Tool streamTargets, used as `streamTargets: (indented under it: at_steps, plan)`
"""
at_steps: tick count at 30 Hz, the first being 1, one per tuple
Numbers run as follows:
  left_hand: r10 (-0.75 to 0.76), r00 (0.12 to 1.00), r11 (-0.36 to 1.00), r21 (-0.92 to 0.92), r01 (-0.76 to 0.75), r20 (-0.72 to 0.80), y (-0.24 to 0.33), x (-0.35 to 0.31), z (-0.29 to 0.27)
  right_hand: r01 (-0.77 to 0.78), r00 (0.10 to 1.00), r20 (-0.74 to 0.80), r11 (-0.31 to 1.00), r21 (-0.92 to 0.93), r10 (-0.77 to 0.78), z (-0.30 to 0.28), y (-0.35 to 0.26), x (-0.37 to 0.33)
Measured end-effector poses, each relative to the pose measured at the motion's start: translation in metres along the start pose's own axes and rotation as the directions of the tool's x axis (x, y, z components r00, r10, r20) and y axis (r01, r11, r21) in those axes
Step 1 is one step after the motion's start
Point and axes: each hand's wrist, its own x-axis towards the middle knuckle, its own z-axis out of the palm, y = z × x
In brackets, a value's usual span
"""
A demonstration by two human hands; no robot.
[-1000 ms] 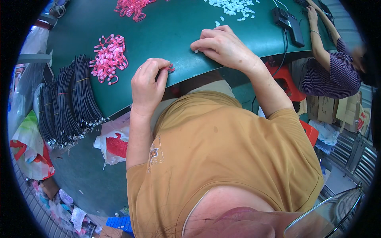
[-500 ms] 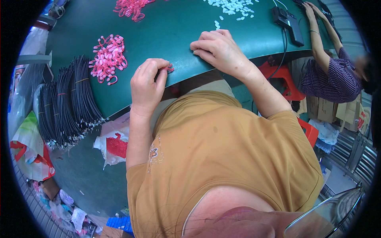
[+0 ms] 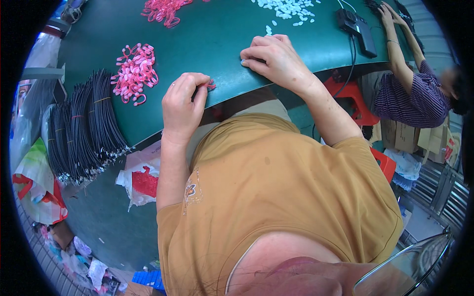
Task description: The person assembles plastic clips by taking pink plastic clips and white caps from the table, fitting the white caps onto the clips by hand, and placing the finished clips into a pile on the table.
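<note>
My left hand (image 3: 183,106) is closed in a pinch near the table's front edge. A short bit of red cord loop (image 3: 211,84) sticks out from its fingertips; the rest is hidden in the fingers. To the right, my right hand (image 3: 276,61) is held low over the green table (image 3: 207,47) with fingers pinched together. A small pale piece (image 3: 243,62) shows at its thumb tip, like the loose white plastic pieces (image 3: 284,7) scattered beyond. Left of my left hand lies a pile of pink loops with whitish pieces on them (image 3: 136,71).
More pinkish-red loops (image 3: 165,11) lie at the far edge. Bundles of black cords (image 3: 84,118) with metallic ends rest at the left. A black device (image 3: 359,32) with a cable sits at the right, near a red stool (image 3: 351,101) and a co-worker's arms (image 3: 395,47).
My right hand has shifted slightly to the right and away from me, and a pale piece now shows at its thumb tip. My left hand stays in place.
</note>
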Motion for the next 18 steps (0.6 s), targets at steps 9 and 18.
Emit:
streamTargets:
  at_steps: [9,18]
  plan:
    - [0.014,1.000,1.000,-0.001,-0.014,0.004,-0.003,0.000,0.001,0.062,0.998,0.003,0.962,0.266,-0.065,0.006,-0.016,0.015]
    - [-0.008,1.000,1.000,-0.022,0.008,0.001,-0.002,-0.001,0.001,0.141,0.985,0.049,0.945,0.295,-0.163,0.021,-0.037,0.028]
